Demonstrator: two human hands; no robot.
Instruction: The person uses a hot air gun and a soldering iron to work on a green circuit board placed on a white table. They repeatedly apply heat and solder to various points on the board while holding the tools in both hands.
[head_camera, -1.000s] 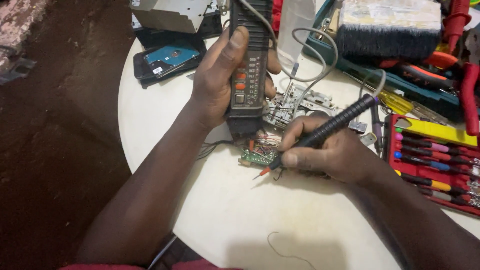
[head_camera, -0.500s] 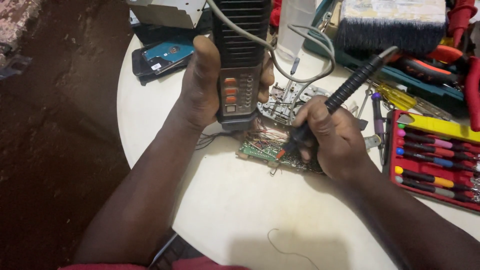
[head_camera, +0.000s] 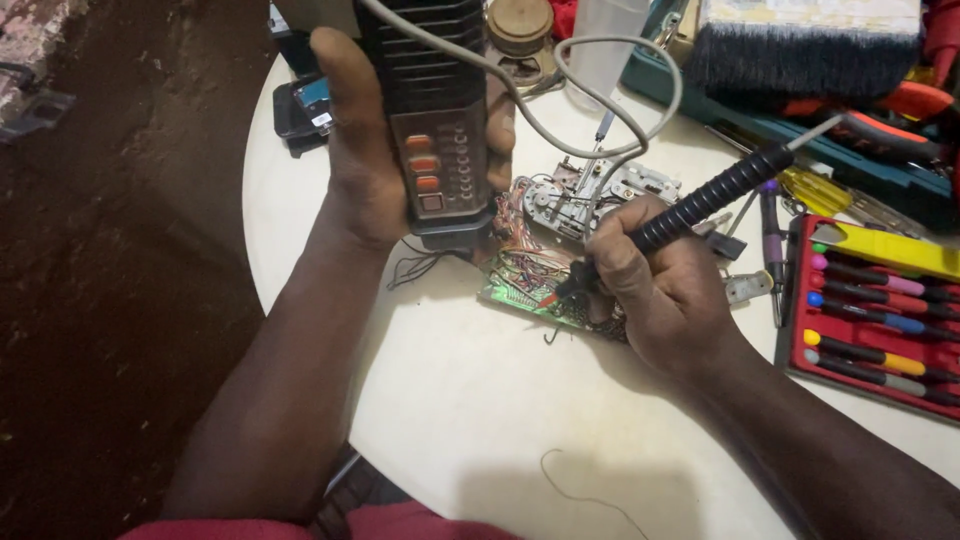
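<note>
Seen from the head camera, a person works at a round cream-white table (head_camera: 480, 400). The left hand (head_camera: 375, 150) is wrapped around a dark handheld electronic unit with orange buttons (head_camera: 435, 120), held upright above the table's far side, thumb on its left edge and fingers curled round the right. A grey cable (head_camera: 600, 110) loops from the unit across the table. The right hand (head_camera: 665, 295) grips a black ribbed-handled soldering iron (head_camera: 700, 205) like a pen, its tip pressed down on a green circuit board tangled with thin coloured wires (head_camera: 525, 285), which lies flat at the table's centre, just below the unit. Behind the board sits a bare metal mechanism plate (head_camera: 585, 190). At right, a red tray of colour-capped precision screwdrivers (head_camera: 880, 320) lies near the wrist; a wide black-bristled brush (head_camera: 800, 45) rests beyond.
</note>
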